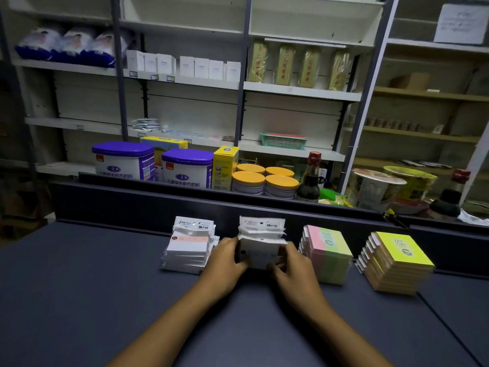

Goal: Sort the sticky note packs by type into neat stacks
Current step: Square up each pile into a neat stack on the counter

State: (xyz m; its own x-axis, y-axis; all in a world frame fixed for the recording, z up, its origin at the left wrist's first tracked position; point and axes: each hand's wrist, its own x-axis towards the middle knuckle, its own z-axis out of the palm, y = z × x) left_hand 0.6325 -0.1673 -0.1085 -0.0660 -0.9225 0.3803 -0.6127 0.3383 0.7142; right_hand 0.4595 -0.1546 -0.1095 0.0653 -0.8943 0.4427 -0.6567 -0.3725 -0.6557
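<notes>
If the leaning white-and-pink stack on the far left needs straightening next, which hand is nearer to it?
The left hand. It sits right beside that white-and-pink stack, while the right hand is across the white stack both hands hold.

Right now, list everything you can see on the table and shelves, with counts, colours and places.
White-and-pink note stack: one, far left on the table.
White note stack: one, centre, between both hands.
Pink-and-green note stack: one, right of centre.
Yellow note stack: one, far right.
Table: one, dark blue-grey.
Purple-lidded tins: two, white, behind the table edge.
Orange-lidded tins: four, behind centre.
Sauce bottle: one, dark, right of the tins.
Green basket: one, on a shelf.
Left hand: fingers on the stack's left side.
Right hand: fingers curled round its right side.
</notes>
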